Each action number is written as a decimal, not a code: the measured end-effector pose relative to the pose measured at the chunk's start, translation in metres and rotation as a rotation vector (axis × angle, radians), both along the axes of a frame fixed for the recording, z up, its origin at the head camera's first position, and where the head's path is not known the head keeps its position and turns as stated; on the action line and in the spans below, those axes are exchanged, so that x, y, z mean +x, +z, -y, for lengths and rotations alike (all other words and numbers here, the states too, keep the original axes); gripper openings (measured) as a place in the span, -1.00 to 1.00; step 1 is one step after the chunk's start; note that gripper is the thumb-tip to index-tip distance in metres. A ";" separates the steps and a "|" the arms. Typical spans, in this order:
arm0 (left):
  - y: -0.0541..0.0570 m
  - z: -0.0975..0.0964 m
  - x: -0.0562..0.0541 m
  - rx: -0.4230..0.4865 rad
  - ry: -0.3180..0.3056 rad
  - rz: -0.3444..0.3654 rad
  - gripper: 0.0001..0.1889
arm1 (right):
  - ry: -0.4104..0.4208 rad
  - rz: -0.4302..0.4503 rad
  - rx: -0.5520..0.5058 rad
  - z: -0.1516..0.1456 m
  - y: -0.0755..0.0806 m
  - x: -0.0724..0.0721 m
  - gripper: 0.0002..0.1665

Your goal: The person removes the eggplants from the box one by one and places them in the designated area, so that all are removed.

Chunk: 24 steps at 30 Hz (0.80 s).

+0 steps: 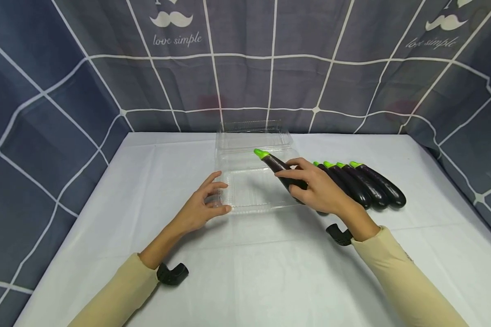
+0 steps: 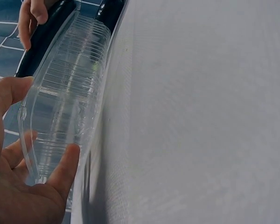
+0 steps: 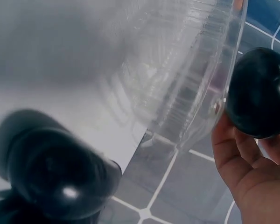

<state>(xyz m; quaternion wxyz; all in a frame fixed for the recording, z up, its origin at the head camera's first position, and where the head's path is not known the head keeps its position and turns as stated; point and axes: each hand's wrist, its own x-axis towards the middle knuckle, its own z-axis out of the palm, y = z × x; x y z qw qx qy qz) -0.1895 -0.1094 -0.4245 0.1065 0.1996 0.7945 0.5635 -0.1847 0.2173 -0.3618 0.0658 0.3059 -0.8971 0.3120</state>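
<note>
My right hand grips a dark purple eggplant with a bright green cap. The eggplant is held tilted over the right part of a clear plastic clamshell container, its green end pointing to the far left. In the right wrist view, the rounded end of the held eggplant rests among my fingers beside the container's rim. My left hand is at the near left corner of the container. Its fingers are spread and loosely bent, with the fingertips at the rim and the thumb along the front wall.
Several more eggplants lie side by side to the right, green caps away from me. The container's lid stands open toward the back. A white cloth covers the table. Grey checked curtains hang behind and at both sides.
</note>
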 end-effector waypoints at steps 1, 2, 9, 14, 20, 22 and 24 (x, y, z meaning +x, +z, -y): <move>0.000 0.000 0.000 0.000 0.000 -0.001 -0.39 | -0.009 0.001 -0.006 -0.001 0.000 0.001 -0.49; 0.000 0.000 0.000 0.001 -0.001 -0.002 -0.39 | -0.019 0.003 -0.009 -0.003 0.000 0.002 -0.49; -0.001 0.001 -0.001 0.007 -0.006 0.001 -0.39 | -0.051 0.019 -0.018 -0.014 0.001 0.008 -0.51; -0.001 0.001 -0.001 0.011 -0.006 -0.002 -0.40 | -0.071 0.011 -0.019 -0.020 -0.001 0.010 -0.50; -0.002 0.000 -0.002 0.011 -0.006 0.000 -0.40 | -0.081 -0.016 -0.017 -0.028 -0.004 0.014 -0.50; -0.002 0.000 -0.002 0.013 -0.004 0.005 -0.41 | -0.086 -0.013 -0.022 -0.031 -0.004 0.016 -0.50; -0.002 0.000 -0.002 0.016 -0.002 0.012 -0.41 | -0.093 -0.008 -0.023 -0.034 -0.004 0.018 -0.50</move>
